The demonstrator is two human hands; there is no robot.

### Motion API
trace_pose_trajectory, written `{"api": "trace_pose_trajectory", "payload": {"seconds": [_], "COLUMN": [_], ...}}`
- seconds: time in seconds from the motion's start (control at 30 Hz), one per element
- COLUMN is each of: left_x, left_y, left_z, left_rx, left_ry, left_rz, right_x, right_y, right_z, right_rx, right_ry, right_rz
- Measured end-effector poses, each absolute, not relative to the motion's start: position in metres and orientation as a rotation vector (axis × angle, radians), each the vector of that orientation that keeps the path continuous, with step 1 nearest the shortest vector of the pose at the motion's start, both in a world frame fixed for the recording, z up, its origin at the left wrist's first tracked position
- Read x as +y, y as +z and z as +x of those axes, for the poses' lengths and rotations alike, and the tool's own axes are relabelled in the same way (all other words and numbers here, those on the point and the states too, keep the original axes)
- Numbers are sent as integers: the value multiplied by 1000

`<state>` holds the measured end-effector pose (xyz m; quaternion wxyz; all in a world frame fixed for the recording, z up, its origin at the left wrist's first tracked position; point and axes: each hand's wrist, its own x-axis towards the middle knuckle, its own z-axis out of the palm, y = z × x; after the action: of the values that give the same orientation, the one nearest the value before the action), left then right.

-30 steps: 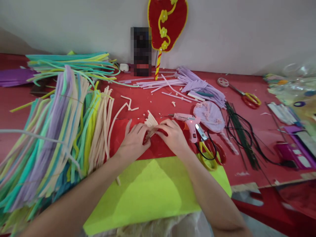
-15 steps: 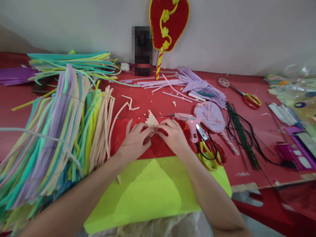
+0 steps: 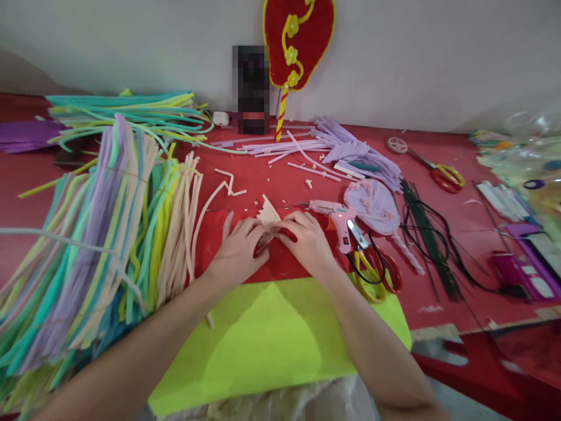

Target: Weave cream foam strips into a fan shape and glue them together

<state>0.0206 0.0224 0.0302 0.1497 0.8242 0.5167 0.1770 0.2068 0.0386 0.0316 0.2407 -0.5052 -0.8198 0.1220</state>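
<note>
Both hands meet over the red tabletop, pinching a small fan-shaped piece made of cream pipe cleaners [image 3: 268, 210]. My left hand [image 3: 240, 247] has its thumb and fingers closed on the piece's near left side. From the right, my right hand [image 3: 305, 238] pinches its edge with thumb and fingertips. The lower part of the piece is hidden by the fingers. Close to the right hand lies a pink hot glue gun [image 3: 339, 217] with a small red light on. A bent cream pipe cleaner [image 3: 230, 186] rests beyond the left hand.
Bundles of coloured pipe cleaners [image 3: 105, 234] cover the left side. Yellow-and-red scissors [image 3: 372, 278] lie by the glue gun, near a lilac fan [image 3: 372, 207] and green stems [image 3: 432, 251]. A yellow-green sheet [image 3: 258, 339] lies under the forearms. A red fan [image 3: 298, 44] stands against the wall.
The view has shifted very slightly. Both hands keep their pinch on the cream piece, with barely any finger movement.
</note>
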Motion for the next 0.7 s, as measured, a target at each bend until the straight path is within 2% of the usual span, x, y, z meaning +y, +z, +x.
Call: {"api": "trace_pose_trajectory", "payload": {"seconds": [0.7], "left_x": [22], "left_y": [31], "left_z": [21], "left_rx": [1486], "left_ry": [516], "left_rz": [2384], "right_x": [39], "right_y": [31], "right_z": [207], "right_rx": [-2256], "right_ry": [336], "right_rz": [-1394]}}
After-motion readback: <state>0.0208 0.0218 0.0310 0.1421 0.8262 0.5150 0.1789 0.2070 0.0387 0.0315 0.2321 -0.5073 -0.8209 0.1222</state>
